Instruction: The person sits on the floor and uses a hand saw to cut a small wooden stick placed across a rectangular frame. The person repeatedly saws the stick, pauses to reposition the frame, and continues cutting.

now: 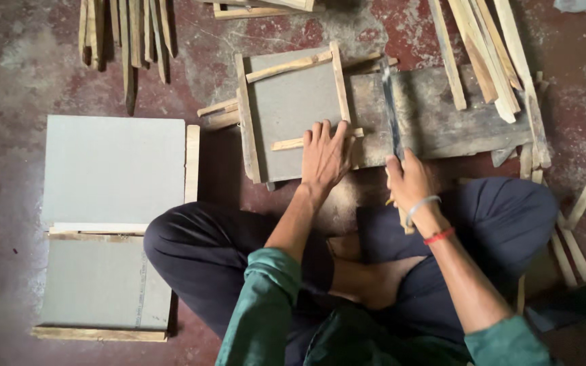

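Note:
I sit cross-legged on the floor. My left hand (pixel 325 154) lies flat, fingers spread, on a grey square board (pixel 291 102) framed by thin wooden strips (pixel 287 66), pressing on the strip at its near edge. My right hand (pixel 408 179) grips the handle of a hand saw (pixel 391 108), whose dark blade runs away from me across a weathered wooden plank (pixel 442 115). The framed board rests partly on that plank. A bracelet and a red thread circle my right wrist.
Two grey boards with wooden edging (pixel 113 169) lie on the floor at the left. Bundles of thin wooden strips lie at the top left (pixel 127 34) and top right (pixel 486 51). More loose strips (pixel 571 237) lie at the right beside my knee.

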